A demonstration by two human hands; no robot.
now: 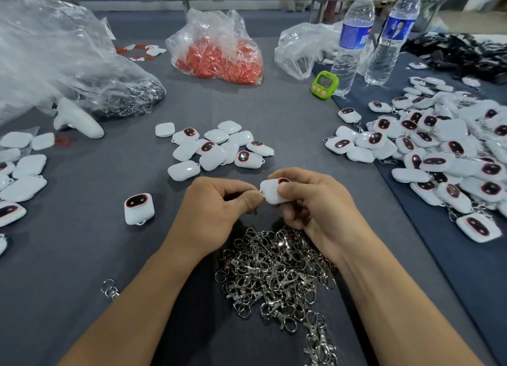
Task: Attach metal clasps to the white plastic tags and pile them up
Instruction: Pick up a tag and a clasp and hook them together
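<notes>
**Clasp meets tag above the hardware heap**

Right hand (315,203) grips a white plastic tag (270,195), fingers curled beneath it and thumb across its side. The corner with the small loop is turned toward the other hand. The left hand (216,209) is closed to a pinch, thumb and forefinger meeting right at that loop. A sliver of metal clasp (253,212) shows under the thumb (most of it is hidden in the fingers, so I cannot tell whether it has passed through the loop). By my reading the attaching step is in hand, not finished.

The layout seems to serve the work. The heap of loose clasps (277,266) lies directly under both wrists, so the next one is only a short drop away. Bare tags (216,148) sit just beyond the hands on the grey table (288,118), within a forward reach, and a lone tag (139,207) stands off to the left. The pile of finished tags (444,151), rings trailing from several, spreads along the right, on the side of the hand that holds the tag. That placement probably lets a done piece be tossed over without changing hands. A stray clasp (110,289) lies apart at near left. A green timer (325,85) stands farther back, beside two water bottles (354,36).
</notes>
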